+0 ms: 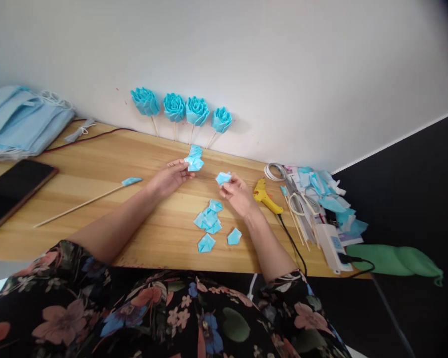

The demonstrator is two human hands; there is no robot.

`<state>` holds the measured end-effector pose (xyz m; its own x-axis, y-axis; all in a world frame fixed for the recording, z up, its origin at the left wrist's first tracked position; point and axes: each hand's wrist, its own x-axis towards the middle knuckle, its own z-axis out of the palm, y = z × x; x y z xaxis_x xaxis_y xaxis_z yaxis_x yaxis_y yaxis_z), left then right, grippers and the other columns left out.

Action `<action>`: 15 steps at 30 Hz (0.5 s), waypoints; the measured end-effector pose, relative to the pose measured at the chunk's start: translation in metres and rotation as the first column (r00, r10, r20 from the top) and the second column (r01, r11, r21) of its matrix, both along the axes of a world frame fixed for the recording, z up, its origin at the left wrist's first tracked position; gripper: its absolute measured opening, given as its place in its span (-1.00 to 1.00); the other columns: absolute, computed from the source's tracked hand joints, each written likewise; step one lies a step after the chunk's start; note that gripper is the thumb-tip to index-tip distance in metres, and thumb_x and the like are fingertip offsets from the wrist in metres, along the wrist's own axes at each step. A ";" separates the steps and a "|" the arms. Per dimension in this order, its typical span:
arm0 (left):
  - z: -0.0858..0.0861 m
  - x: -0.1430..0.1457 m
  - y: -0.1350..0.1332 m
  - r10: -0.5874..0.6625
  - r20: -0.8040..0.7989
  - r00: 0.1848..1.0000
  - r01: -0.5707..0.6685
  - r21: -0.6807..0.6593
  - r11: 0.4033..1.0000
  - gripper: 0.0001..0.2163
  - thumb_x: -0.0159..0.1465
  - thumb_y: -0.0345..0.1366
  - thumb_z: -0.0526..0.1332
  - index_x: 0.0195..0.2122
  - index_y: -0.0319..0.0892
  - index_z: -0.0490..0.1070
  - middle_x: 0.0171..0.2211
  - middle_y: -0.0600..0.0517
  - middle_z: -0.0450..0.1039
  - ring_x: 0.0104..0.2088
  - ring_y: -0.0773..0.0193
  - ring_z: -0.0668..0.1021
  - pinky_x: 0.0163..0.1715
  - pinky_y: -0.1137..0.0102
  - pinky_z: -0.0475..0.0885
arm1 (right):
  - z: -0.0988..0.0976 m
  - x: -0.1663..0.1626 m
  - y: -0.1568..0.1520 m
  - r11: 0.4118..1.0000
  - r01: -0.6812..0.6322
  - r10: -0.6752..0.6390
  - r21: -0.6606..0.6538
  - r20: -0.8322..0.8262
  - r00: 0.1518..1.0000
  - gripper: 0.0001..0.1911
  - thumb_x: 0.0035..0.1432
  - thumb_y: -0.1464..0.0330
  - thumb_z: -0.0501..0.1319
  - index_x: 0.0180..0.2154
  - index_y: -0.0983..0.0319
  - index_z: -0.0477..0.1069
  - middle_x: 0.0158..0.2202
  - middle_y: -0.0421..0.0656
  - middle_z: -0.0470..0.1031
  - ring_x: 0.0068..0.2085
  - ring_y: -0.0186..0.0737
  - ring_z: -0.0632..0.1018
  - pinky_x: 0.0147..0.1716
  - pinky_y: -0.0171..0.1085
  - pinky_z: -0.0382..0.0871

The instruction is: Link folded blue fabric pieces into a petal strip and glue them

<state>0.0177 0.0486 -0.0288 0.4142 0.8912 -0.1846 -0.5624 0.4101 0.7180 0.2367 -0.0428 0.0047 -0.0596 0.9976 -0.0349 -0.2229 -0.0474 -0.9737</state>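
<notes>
Left of the glue gun point(262, 192), your left fingers point(177, 166) pinch blue pieces point(195, 162), your right fingers point(228, 188) a folded piece point(222, 178).

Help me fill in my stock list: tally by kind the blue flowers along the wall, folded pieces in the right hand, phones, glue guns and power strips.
Blue flowers: 4
Folded blue piece in the right hand: 1
Phone: 1
Yellow glue gun: 1
White power strip: 1
Total: 8

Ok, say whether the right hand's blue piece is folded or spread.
Folded: the blue piece in the right hand is compact and angular, like the creased pieces nearby.
</notes>
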 end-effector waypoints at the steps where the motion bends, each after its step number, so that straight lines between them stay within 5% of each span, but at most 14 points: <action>1: 0.000 0.000 0.000 0.000 0.005 1.000 0.000 -0.005 1.000 -0.84 0.09 -0.39 0.48 -0.38 -0.28 0.52 -0.38 -0.02 0.62 -0.40 0.28 0.63 -0.30 0.39 0.47 | -0.003 -0.001 0.001 0.999 0.041 -0.042 0.012 0.081 0.996 -0.64 -0.07 0.19 0.48 -0.38 0.14 0.33 -0.46 -0.31 0.42 -0.48 -0.39 0.36 -0.49 -0.36 0.25; 5: 0.004 -0.002 -0.001 -0.019 0.015 1.000 0.018 0.009 1.000 -0.81 0.07 -0.37 0.50 -0.42 -0.25 0.50 -0.41 0.02 0.60 -0.41 0.29 0.62 -0.28 0.38 0.48 | -0.015 -0.005 0.005 0.993 0.110 -0.119 0.047 0.316 0.941 -0.58 -0.10 0.15 0.50 -0.33 0.14 0.33 -0.51 -0.37 0.34 -0.54 -0.42 0.29 -0.54 -0.36 0.19; 15: 0.011 0.001 -0.011 -0.162 -0.011 0.987 0.161 0.210 0.964 -0.73 0.08 -0.19 0.53 -0.41 -0.27 0.55 -0.40 -0.04 0.60 -0.36 0.28 0.59 -0.15 0.34 0.47 | -0.020 -0.020 0.003 0.996 0.055 -0.042 -0.075 0.165 0.985 -0.45 -0.05 -0.09 0.44 -0.18 0.17 0.54 -0.35 -0.17 0.63 -0.30 -0.25 0.63 -0.33 -0.29 0.51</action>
<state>0.0184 0.0375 -0.0180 0.5562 0.8310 0.0023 -0.5057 0.3362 0.7945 0.2171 -0.0401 -0.0155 0.0017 0.9929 -0.1191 -0.0650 -0.1187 -0.9908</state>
